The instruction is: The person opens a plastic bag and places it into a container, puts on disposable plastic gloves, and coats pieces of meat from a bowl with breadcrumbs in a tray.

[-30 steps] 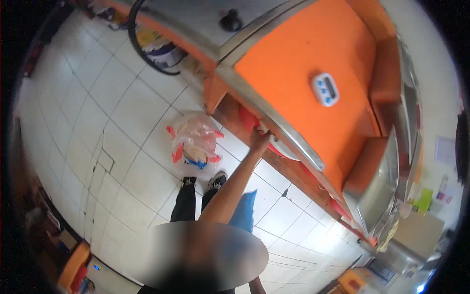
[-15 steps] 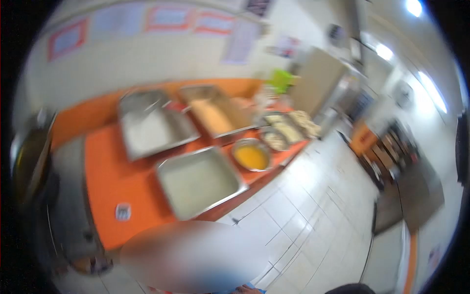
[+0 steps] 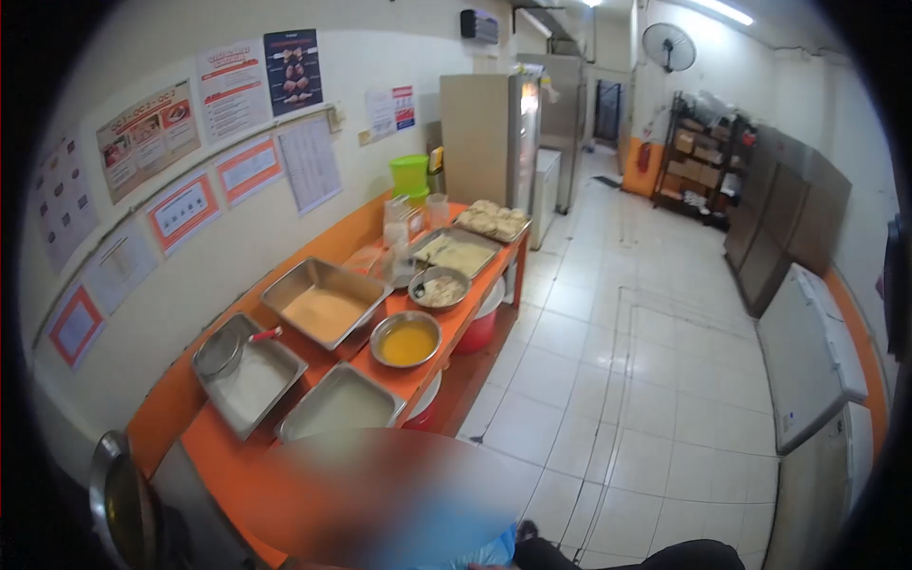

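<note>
Plastic (image 3: 492, 551), blue and kinda crinkly, sits at the bottom edge, with just a sliver of one hand (image 3: 489, 567) of ours right by it. Can't tell which hand that is, or whether our fingers are apart, together or clamped on anything. Beside us, the orange table (image 3: 211, 439) has a metal bowl (image 3: 374, 344) of yellow liquid, plus a strainer (image 3: 218, 354) over a tray (image 3: 293, 376) of white stuff.

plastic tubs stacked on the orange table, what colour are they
Lime green; the plastic tubs show best in the head view.
</note>
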Tool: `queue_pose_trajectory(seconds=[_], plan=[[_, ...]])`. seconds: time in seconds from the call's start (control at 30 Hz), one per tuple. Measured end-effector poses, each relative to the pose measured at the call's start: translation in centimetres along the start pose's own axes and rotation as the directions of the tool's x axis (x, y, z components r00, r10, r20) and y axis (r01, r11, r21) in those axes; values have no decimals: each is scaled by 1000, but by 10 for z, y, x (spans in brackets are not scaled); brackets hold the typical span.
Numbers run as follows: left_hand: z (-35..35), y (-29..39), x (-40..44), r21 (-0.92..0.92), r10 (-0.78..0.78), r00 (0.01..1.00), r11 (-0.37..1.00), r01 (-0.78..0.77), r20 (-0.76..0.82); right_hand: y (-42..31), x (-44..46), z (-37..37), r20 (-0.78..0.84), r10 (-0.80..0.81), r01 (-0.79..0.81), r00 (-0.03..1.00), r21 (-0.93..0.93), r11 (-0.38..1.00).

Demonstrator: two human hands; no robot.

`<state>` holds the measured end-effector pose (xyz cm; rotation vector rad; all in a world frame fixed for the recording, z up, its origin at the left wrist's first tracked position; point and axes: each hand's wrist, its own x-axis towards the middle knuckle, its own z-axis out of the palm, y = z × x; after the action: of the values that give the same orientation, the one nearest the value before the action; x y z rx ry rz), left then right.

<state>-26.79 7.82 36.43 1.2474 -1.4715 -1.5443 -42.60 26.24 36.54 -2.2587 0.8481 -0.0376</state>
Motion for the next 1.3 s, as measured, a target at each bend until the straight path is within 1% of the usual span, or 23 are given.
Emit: queue_pose_trajectory(seconds=[0.03,0.1,0.2,0.23,0.27,0.3,0.33,0.4,0.43,0.47,0.53,0.57,0.6,0.67,0.7,0.73,0.83,0.87,0.97,1.07,1.13,1.27,1.3], plan=[[9,10,-1,1,5,999,1000,-5,34,5,-2,-2,2,-28,28,1000,17,999],[30,28,-2,4,4,996,1000,-5,90,28,-7,-12,-57,-51,62,997,218,974],[71,50,1,7,-17,989,1000,16,147,64,-47,-42,-125,-39,96,991,488,868],[88,56,2,8,-26,987,1000,25,160,73,-70,-57,-382,47,191,923,560,806],[105,62,5,8,-34,984,999,33,174,83,-96,-74,-599,161,303,784,597,743],[124,69,9,9,-44,981,999,43,188,99,-122,-88,-613,379,175,693,654,736],[144,75,16,12,-51,977,999,50,208,122,-147,-98,-608,574,58,549,713,699],[183,89,34,25,-62,964,998,58,258,177,-190,-100,-679,672,-151,297,661,735],[203,97,44,30,-69,956,998,63,284,200,-217,-101,-739,604,-264,298,544,797],[223,103,55,35,-77,947,997,70,311,219,-237,-100,-749,613,-263,253,556,788],[260,116,72,46,-101,928,995,91,358,245,-276,-96,-390,821,-120,416,872,475],[278,121,80,53,-113,919,994,101,377,270,-287,-83,-352,765,-11,540,905,424],[294,126,90,54,-122,909,993,109,398,273,-300,-87,-348,776,-9,526,910,414],[324,136,106,57,-136,887,991,123,442,274,-315,-115,-386,720,163,577,918,362],[338,141,114,54,-145,874,989,135,464,264,-325,-138,-420,747,149,516,902,404],[350,144,122,56,-153,861,988,144,485,275,-328,-142,-421,755,149,502,902,404],[376,152,144,53,-184,826,981,185,533,300,-333,-156,-480,817,349,320,861,370],[382,153,151,49,-196,816,978,202,544,305,-337,-165,-478,819,351,318,862,367],[389,156,176,30,-222,794,968,249,566,319,-345,-208,-533,785,402,316,825,398],[387,155,210,-4,-231,778,958,288,585,327,-353,-259,-568,739,416,363,808,417],[382,155,241,-33,-210,769,957,287,604,335,-359,-298,-603,657,268,454,795,545],[362,160,309,-90,-122,750,968,236,650,362,-355,-377,-664,506,215,551,698,683],[356,164,328,-105,-80,739,974,201,669,368,-356,-399,-663,504,217,554,700,681]])
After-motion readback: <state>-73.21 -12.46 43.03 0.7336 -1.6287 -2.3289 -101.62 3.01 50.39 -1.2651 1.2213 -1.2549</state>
